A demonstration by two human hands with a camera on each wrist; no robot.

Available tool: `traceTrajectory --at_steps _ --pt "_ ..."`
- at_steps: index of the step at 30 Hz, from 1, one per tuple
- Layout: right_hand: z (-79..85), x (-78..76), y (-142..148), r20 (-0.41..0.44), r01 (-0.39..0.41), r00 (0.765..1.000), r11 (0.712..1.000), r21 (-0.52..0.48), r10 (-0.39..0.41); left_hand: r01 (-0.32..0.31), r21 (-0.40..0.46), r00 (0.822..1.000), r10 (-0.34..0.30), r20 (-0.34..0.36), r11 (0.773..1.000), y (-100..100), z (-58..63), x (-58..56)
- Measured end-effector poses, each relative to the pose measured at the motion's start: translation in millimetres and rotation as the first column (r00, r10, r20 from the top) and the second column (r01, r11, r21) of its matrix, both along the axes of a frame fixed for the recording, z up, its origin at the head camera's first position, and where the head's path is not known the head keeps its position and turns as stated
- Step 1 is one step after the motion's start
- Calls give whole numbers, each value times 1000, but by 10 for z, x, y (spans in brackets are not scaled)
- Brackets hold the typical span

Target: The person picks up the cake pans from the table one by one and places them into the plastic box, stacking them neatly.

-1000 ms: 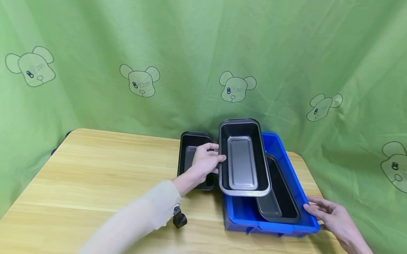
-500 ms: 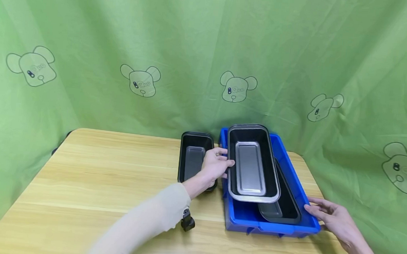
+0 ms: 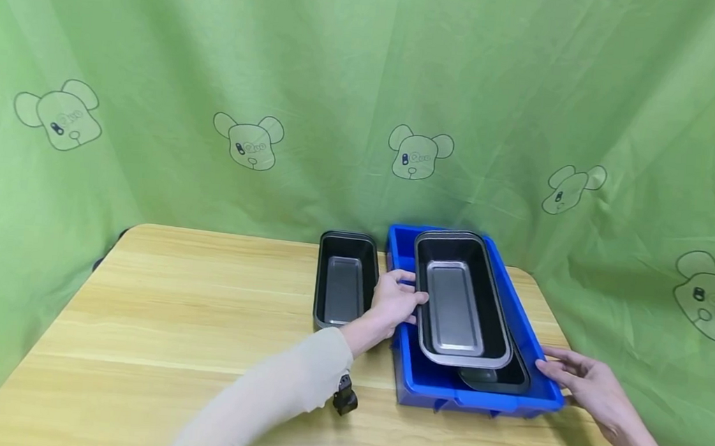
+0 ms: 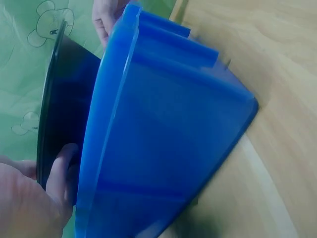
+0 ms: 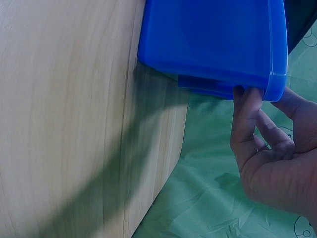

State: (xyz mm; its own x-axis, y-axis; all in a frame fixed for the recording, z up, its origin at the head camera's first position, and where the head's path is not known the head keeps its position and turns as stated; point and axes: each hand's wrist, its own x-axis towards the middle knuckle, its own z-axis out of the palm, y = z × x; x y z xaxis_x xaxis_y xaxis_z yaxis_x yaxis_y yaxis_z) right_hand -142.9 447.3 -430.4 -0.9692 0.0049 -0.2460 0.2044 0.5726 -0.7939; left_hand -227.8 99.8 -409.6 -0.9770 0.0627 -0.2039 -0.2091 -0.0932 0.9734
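A dark grey loaf pan (image 3: 454,308) is held by its left rim in my left hand (image 3: 394,299), thumb inside and fingers beneath. It hangs over the blue plastic bin (image 3: 482,401), slightly tilted. Below it, a second loaf pan (image 3: 499,379) lies inside the bin, mostly covered from above. My right hand (image 3: 590,388) pinches the bin's near right corner, the thumb on top of the rim and fingers under it, as the right wrist view shows the hand (image 5: 277,144) at the corner. In the left wrist view the held pan (image 4: 64,94) stands just past the bin's wall (image 4: 148,119).
Another loaf pan (image 3: 345,278), perhaps nested with more, stands on the wooden table (image 3: 200,295) left of the bin. A green curtain (image 3: 345,54) hangs behind the table and along its right side. A black strap device (image 3: 345,396) sits at the left sleeve.
My left hand has carried the held loaf pan rightward and toward me, farther over the bin, covering more of the pan inside. The right hand and the bin have stayed put.
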Motion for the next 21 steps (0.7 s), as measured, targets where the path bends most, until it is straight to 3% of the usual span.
traceTrajectory --at_steps 21 --pt "12 -3 -3 10 1 1000 1000 -4 -1 -13 61 998 9 67 998 302 8 80"
